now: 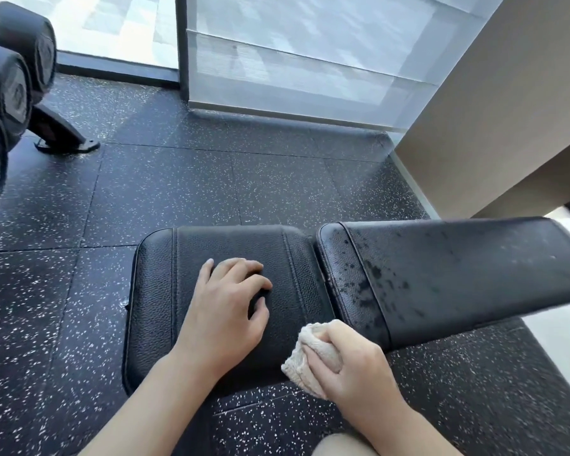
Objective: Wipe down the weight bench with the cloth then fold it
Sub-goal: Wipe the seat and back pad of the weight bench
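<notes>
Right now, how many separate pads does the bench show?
2. The seat pad lies under the left hand; the long back pad, spotted with droplets, runs off the right edge. Nothing suggests a hidden third.

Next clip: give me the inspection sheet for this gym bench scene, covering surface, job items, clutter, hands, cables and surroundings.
Surface: black weight bench; seat pad looks dry, back pad carries dark wet-looking spots near its seat end.
Job's things: cream cloth, bunched, not folded, at the seat pad's near right corner.
Clutter: nothing seen on the pads.
Hands: left hand rests on the seat pad, fingers curled, holding nothing; right hand is closed on the cloth.
Cables: nothing seen.
Surroundings: speckled rubber floor; dumbbells on a rack at left; window with blind; beige wall at right.
</notes>
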{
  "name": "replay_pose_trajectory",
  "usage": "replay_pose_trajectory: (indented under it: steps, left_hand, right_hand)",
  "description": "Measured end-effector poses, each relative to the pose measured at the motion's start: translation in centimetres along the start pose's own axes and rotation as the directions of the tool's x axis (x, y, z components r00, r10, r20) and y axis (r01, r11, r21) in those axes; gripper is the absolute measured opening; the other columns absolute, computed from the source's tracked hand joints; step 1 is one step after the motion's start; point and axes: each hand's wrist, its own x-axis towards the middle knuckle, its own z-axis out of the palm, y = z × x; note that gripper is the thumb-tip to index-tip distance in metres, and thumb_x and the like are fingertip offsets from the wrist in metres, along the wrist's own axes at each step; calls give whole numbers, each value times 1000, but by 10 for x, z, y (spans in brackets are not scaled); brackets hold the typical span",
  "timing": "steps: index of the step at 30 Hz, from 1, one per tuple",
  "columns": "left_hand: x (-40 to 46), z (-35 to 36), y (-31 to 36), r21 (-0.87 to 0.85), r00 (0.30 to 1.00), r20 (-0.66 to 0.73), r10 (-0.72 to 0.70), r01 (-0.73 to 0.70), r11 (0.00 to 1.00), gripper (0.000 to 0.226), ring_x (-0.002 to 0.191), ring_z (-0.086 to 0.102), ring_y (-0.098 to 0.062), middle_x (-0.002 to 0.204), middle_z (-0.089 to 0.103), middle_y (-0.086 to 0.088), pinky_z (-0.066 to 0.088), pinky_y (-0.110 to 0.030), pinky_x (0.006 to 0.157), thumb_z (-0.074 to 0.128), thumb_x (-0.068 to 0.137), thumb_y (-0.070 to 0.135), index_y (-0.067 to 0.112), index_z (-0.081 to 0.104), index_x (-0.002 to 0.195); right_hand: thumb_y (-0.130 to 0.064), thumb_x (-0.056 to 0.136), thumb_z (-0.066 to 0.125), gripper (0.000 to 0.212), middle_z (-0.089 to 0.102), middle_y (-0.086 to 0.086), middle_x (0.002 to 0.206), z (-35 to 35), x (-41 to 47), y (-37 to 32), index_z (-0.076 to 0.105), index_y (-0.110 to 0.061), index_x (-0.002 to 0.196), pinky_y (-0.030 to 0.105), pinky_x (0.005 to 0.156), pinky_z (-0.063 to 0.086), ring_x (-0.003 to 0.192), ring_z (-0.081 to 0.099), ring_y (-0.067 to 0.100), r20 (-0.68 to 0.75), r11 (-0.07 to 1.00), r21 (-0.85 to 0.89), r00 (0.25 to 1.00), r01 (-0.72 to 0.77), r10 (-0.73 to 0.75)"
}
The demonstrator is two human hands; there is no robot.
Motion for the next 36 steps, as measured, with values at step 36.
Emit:
replay_pose_trajectory:
  steps: [36]
  left_hand:
    - [2, -24, -25, -33, 984, 88, 152, -150, 988, 27, 125, 56, -20, 128, 67, 8, 38, -41, 113, 60, 85, 21, 25, 74, 107]
  right_hand:
    - [-42, 91, 67, 30, 59, -7, 72, 10, 36, -22, 49, -22, 79, 41, 66, 47, 67, 55, 17, -59, 983, -160, 995, -93, 84]
